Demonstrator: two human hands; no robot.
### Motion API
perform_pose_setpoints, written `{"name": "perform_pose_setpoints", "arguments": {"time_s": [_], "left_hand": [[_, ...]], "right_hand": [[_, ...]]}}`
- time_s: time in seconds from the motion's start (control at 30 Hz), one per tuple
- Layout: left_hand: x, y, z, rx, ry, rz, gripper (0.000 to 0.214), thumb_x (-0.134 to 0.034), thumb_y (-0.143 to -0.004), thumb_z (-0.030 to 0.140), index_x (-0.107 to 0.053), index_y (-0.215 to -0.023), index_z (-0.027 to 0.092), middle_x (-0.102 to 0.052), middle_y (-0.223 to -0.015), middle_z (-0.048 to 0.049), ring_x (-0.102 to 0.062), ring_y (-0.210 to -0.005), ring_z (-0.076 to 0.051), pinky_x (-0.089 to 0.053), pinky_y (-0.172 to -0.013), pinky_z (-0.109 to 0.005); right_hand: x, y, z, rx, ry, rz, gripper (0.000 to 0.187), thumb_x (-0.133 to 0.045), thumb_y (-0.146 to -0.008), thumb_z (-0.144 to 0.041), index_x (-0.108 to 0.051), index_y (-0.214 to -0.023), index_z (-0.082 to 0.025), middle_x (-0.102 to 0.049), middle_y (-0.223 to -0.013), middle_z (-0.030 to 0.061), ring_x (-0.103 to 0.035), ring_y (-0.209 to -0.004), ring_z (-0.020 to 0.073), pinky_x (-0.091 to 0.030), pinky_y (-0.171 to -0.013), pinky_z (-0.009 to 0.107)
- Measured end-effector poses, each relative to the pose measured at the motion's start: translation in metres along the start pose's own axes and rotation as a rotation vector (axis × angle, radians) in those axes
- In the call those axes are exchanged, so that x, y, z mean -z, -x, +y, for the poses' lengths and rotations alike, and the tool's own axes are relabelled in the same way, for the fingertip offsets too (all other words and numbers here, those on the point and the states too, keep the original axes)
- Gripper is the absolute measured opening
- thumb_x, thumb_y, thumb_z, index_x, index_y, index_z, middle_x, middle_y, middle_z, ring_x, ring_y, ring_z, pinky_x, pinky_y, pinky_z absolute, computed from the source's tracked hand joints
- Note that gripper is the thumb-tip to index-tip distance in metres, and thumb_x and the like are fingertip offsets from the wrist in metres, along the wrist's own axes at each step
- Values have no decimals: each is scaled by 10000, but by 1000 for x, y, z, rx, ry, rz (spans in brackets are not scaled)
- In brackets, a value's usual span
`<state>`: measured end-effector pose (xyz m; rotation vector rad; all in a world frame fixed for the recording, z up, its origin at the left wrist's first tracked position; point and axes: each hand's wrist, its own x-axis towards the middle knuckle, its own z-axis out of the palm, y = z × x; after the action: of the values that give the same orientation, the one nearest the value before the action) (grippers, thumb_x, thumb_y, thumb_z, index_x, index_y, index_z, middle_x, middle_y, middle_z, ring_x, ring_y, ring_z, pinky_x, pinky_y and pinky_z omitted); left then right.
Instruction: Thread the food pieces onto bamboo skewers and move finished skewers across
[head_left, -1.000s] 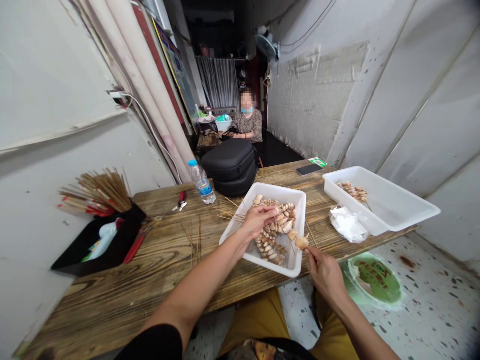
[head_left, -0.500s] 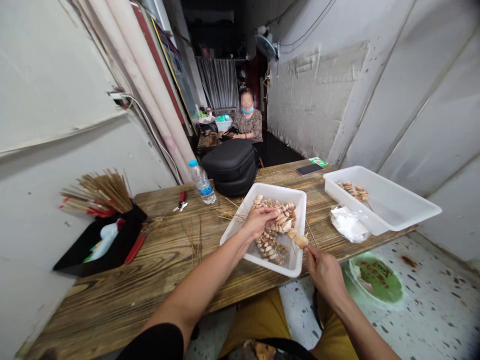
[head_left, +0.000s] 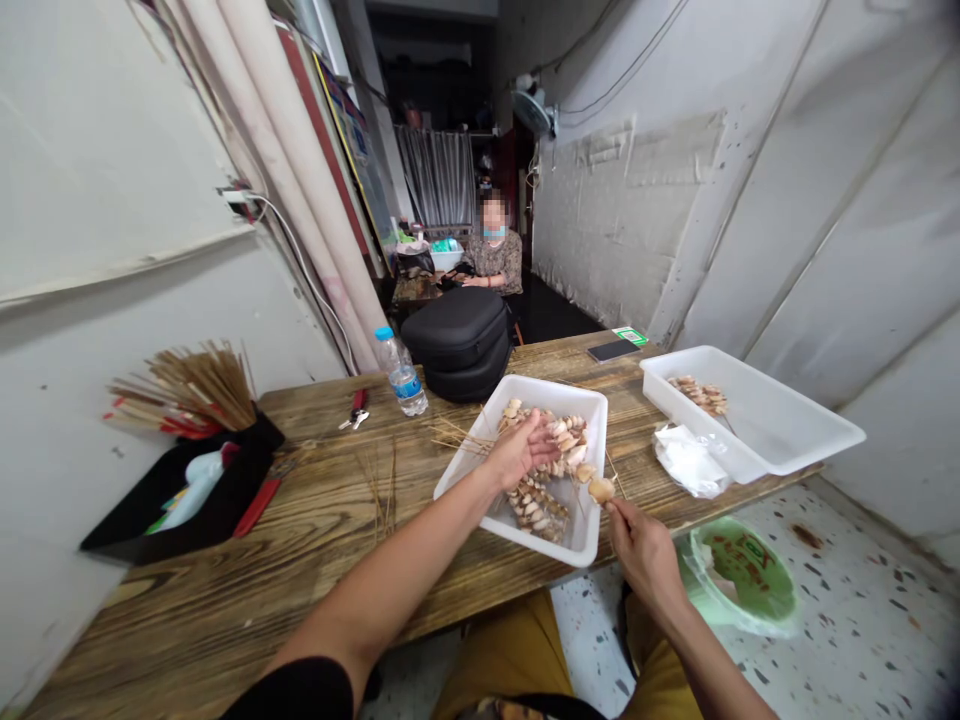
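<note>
A white tray (head_left: 586, 535) on the wooden table (head_left: 247, 590) holds a heap of pale food pieces (head_left: 541, 470). My left hand (head_left: 520, 449) reaches into the heap, its fingers curled on the pieces. My right hand (head_left: 637, 541) sits at the tray's near right corner, pinching a thin bamboo skewer (head_left: 604, 490) with two pieces threaded on its tip. Loose skewers (head_left: 459, 431) lie on the table beside the tray's left edge.
A second white tray (head_left: 780, 440) with a few filled skewers stands at the right, white plastic (head_left: 690, 462) beside it. A water bottle (head_left: 400, 371), black case (head_left: 459, 340), keys (head_left: 352, 412), phone (head_left: 613, 350) and a box of sticks (head_left: 187, 470) are on the table. A green-lined bin (head_left: 742, 575) is on the floor. A person (head_left: 495, 255) sits beyond.
My left hand has shifted slightly within the heap of pieces. The view tilted a little; my right hand keeps the skewer in about the same place.
</note>
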<state>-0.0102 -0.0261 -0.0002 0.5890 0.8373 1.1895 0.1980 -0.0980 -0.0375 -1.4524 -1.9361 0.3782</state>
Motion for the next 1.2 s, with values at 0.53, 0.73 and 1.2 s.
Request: {"name": "perform_pose_setpoints", "arguments": {"time_s": [0.53,0.73,1.2], "left_hand": [[-2,5,-3,13,-5,-150,214,-699,-764,216,-684,-952,115,-718,-901,-103,-683,-784,-175,-564,-740,-316],[-3,5,-4,48,3,-102,211,-711,-752,225,-682,-915,94,-709,-836,-104,-675,-732,-176,-573,-657,-310],[-6,6,-4,-10,84,-11,195,-645,-811,260,-658,-938,113,-699,-848,-83,-663,-703,-158,-576,-624,-316]], "right_hand": [[-6,-8,-20,25,136,38,436,-299,-948,-346,-688,-911,-151,-707,-792,99,-645,-663,177,-411,-610,235],[-8,-9,-19,44,186,53,447,-294,-950,-332,-692,-880,-140,-695,-739,104,-635,-631,173,-399,-599,236],[-7,-12,-22,25,105,23,389,-323,-944,-290,-653,-786,-160,-668,-681,66,-623,-626,164,-381,-599,230]]}}
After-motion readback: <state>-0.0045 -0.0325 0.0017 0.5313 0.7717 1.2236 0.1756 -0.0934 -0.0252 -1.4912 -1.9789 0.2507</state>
